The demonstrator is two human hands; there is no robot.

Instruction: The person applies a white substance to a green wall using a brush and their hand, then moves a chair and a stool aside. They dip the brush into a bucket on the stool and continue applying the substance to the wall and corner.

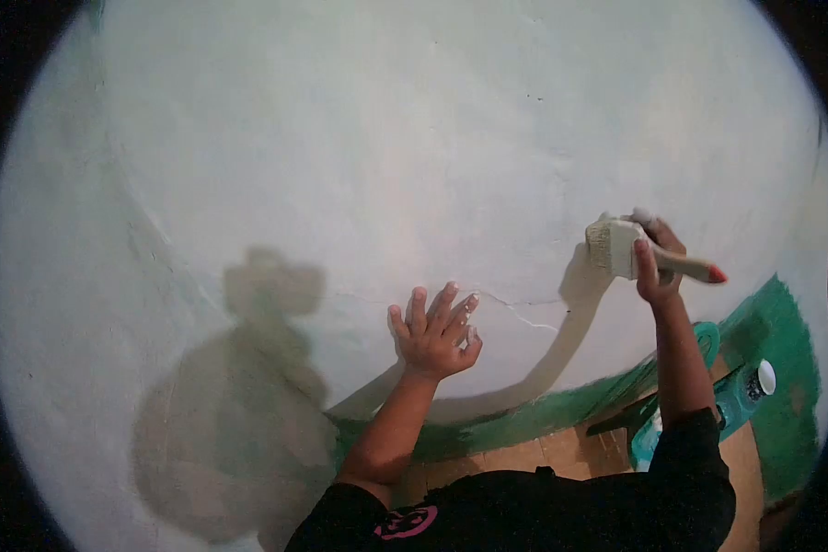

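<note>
A wide paintbrush [624,248] with a red-tipped handle is in my right hand [659,258], its fingers closed round the base of the brush head. The bristles point left, close to the pale wall [506,138]; whether they touch it I cannot tell. My left hand [435,336] lies against the wall with its fingers spread, and white smears show on its fingertips. From those fingertips a thin white line [524,320] runs right along a crack.
Green paint [515,426] bands the bottom of the wall above a tiled floor [515,457]. At the lower right stand a teal container [734,402] with a white cup-like top [765,377] and a green round object [707,340]. Shadows fall on the wall.
</note>
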